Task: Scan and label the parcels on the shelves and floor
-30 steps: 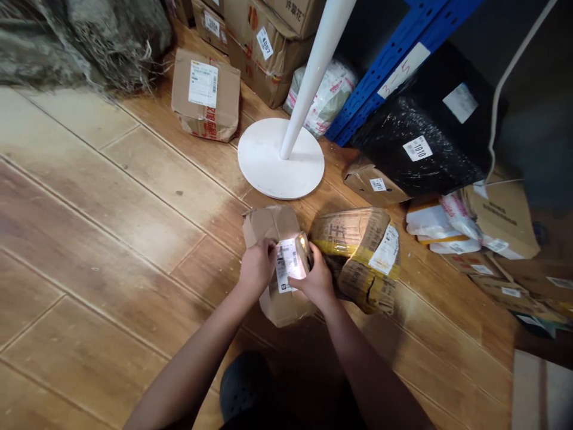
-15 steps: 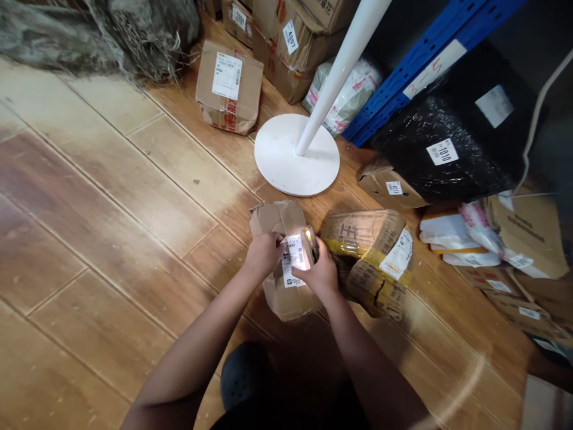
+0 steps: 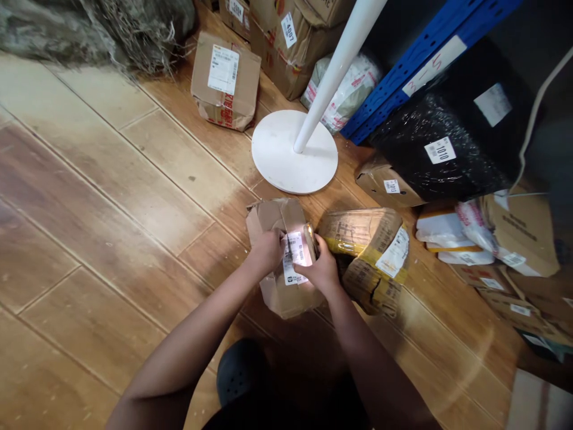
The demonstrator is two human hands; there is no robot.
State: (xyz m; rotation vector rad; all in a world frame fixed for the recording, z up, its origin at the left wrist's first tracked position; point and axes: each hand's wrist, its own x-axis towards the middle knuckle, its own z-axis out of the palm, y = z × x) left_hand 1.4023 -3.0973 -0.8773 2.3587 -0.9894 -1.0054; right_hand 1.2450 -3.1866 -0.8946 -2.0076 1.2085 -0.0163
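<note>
A brown cardboard box (image 3: 282,301) lies on the floor in front of me, with a white shipping label (image 3: 293,276) on its top. My left hand (image 3: 267,252) is closed at the label's left edge, its fingertips bent in; what they pinch is too small to make out. In my right hand (image 3: 323,270) is a phone (image 3: 308,240), gripped edge-on between thumb and fingers over the label. Its light falls brightly on the label. Just right of that hand lies a crumpled, yellow-taped carton (image 3: 373,275).
A white pole on a round base (image 3: 277,155) stands beyond the box. Behind it are a labelled carton (image 3: 228,80), a blue shelf post (image 3: 380,95) and a black-wrapped parcel (image 3: 430,173). Several mailers (image 3: 443,233) lie at the right. My dark shoe (image 3: 242,373) is below.
The whole scene has shifted slightly left and up in view. My left hand has moved a little over the label's edge; the right hand keeps the phone over it.
</note>
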